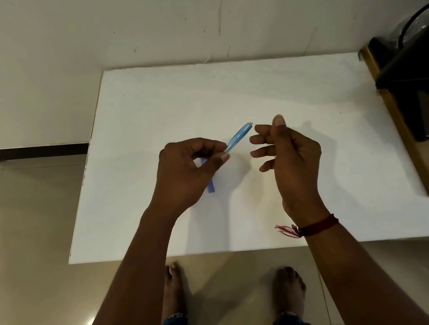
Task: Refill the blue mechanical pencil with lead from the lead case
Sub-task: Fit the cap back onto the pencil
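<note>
My left hand [190, 167] holds the blue mechanical pencil [238, 136] above the white table [307, 94], its cap end pointing up and to the right. The pencil's lower part is hidden by my fingers. A flat blue lead case [211, 186] lies on the table under my left hand, mostly covered by it. My right hand [283, 149] hovers just right of the pencil's cap end, thumb and forefinger close together near the tip, other fingers spread. Whether a lead is pinched between them is too fine to tell.
A dark chair or stand [409, 62] on a wooden base sits at the table's right edge. The wall runs behind the table. My bare feet [176, 285] stand on the tiled floor below the front edge.
</note>
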